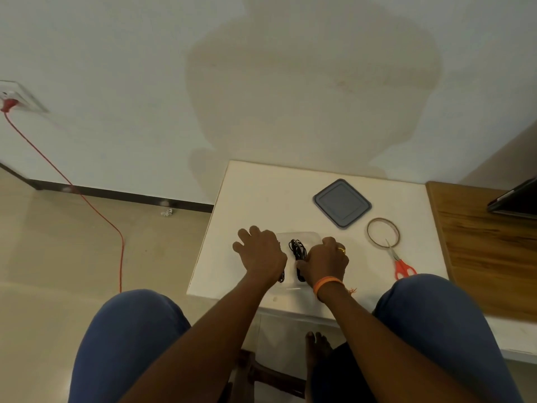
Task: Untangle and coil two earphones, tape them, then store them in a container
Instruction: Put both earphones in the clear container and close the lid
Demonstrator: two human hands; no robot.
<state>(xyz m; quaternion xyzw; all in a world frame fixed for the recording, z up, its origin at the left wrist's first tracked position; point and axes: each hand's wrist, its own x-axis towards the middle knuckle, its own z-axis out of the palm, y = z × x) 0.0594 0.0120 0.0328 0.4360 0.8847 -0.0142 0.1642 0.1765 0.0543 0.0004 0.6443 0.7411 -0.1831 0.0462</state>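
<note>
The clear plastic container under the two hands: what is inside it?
Inside the clear plastic container, a black coiled earphone bundle shows between the left hand and right hand. Another black bit peeks under the left wrist; the hands cover the rest.

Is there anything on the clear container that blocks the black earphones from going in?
Nothing visible does. The clear plastic container is open; its grey square lid lies apart on the white table. The black coiled earphones already sit inside it.
</note>
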